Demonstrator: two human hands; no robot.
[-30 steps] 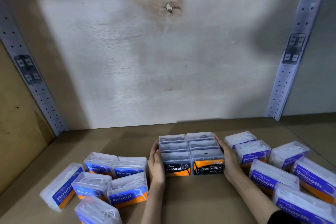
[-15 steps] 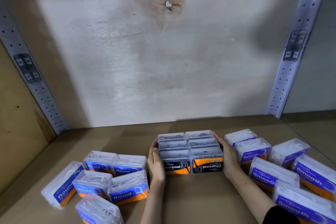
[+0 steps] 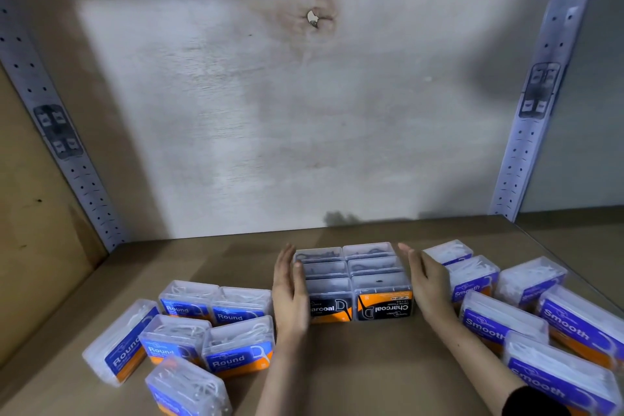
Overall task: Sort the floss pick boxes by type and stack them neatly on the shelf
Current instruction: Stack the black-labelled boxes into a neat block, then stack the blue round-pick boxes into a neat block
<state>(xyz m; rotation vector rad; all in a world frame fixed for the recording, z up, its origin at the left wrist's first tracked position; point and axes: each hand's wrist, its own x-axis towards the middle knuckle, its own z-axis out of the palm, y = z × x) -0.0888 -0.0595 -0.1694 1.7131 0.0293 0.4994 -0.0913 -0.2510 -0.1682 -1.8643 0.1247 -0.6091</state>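
Clear plastic Charcoal boxes (image 3: pixel 354 280) with black-and-orange labels sit as one tight block, two columns of three, at the middle of the brown shelf board (image 3: pixel 354 378), well forward of its back edge. The left hand (image 3: pixel 290 294) stands flat against the block's left side with straight fingers, its thumb on a lid. The right hand (image 3: pixel 429 284) is flat along the right side, though I cannot tell whether it actually touches. Neither hand grips anything, so the block is only steadied from the sides. If one palm pushes harder or further forward than the other, the rows will probably shear and gaps will open between the smooth, light boxes. The front right label reads upside down next to its upright neighbour, which would spoil a neat face if left that way. The clear, blue-and-orange-labelled Round boxes (image 3: pixel 236 351) lie loosely just beside the left wrist, and the purple-labelled Smooth boxes (image 3: pixel 499 321) crowd the right forearm. A careless withdrawal of either arm could knock those piles or mix the types.
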